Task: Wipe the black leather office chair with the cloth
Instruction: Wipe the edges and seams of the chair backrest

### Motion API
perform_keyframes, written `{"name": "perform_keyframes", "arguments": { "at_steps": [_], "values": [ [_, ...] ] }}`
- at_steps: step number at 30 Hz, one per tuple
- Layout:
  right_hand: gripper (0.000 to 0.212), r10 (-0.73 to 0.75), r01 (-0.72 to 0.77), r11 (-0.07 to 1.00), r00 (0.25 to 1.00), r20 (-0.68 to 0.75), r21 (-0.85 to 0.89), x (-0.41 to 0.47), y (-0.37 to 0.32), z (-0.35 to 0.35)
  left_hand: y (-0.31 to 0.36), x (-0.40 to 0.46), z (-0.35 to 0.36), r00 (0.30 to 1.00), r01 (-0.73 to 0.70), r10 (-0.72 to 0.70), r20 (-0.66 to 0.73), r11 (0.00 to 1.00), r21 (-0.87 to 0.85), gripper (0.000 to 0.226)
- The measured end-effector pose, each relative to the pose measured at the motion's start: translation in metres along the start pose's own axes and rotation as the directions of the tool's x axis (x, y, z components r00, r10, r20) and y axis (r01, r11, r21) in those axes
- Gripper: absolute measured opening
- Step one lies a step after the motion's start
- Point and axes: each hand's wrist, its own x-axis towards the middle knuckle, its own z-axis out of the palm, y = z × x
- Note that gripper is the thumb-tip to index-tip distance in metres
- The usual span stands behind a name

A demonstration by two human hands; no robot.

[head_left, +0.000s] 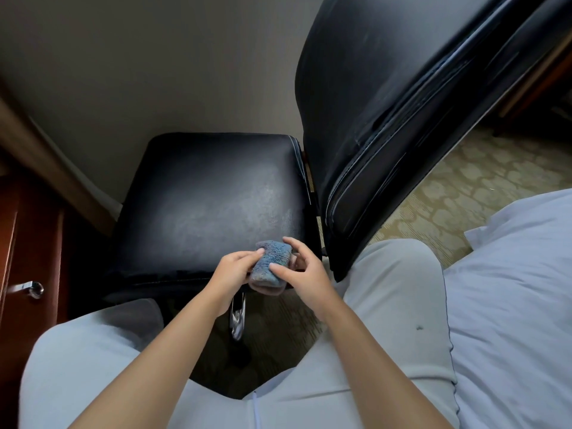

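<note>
The cloth (pixel 271 264), a small blue-grey folded pad, sits between both hands just above the near right corner of the chair seat (pixel 204 205). The left hand (pixel 230 270) has it from the left side, its grip closed on the fabric with the thumb on top and the fingers curled underneath. The right hand (pixel 301 269) holds the right side, thumb pressed on the upper face and fingers bent round the far edge, so its grip is also closed on the cloth.

The black leather seat shows a dull, greyish sheen across its middle and right part. The chair's tall backrest (pixel 399 97) rises to the right, tilted, with pale seams along its edge. A shiny metal post (pixel 237 317) shows under the seat's front edge.

The person's knees in light grey trousers (pixel 399 305) frame the chair. White bedding (pixel 510 289) lies at the right, patterned carpet (pixel 458 193) beyond it, and a dark wood door with a metal handle (pixel 31 287) at the left.
</note>
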Motion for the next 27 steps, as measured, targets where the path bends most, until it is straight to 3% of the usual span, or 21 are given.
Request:
{"name": "perform_keyframes", "arguments": {
  "at_steps": [6,8,12,16,19,21,25,27],
  "values": [
    [0.089,-0.036,0.041,0.962,0.999,0.022,-0.269,0.005,0.009,0.005,0.009,0.0,0.003,0.999,0.029,-0.032,-0.036,0.998,-0.058,0.025],
    [0.083,-0.058,0.049,0.922,0.998,-0.012,-0.384,0.006,0.01,0.005,0.011,-0.001,0.006,0.999,0.044,-0.046,-0.02,0.996,-0.073,0.024],
    [0.062,-0.236,0.178,0.783,0.972,-0.02,-0.595,0.006,0.01,0.001,0.009,-0.001,0.007,0.997,0.057,-0.059,-0.051,0.998,-0.036,0.02],
    [0.056,-0.199,0.182,0.869,0.98,0.013,-0.46,0.009,0.014,0.005,0.008,0.001,0.002,0.992,0.065,-0.064,-0.105,0.998,0.014,0.02],
    [0.063,-0.154,0.127,0.905,0.988,-0.034,-0.405,0.009,0.013,0.004,0.007,-0.002,-0.002,0.957,-0.215,0.259,-0.13,0.936,0.278,0.024],
    [0.058,-0.12,0.096,0.924,0.992,-0.043,-0.369,0.008,0.013,0.002,0.008,-0.005,-0.005,0.919,-0.358,0.393,-0.018,0.855,0.376,0.051],
    [0.031,-0.115,0.075,0.95,0.987,-0.114,-0.303,0.008,0.01,-0.001,0.015,-0.007,-0.007,0.942,-0.315,0.225,0.251,0.851,0.42,0.063],
    [0.018,-0.129,0.086,0.958,0.981,-0.142,-0.275,0.008,0.008,-0.003,0.014,-0.007,-0.006,0.948,-0.287,0.178,0.265,0.836,0.468,0.062]
  ]
}}
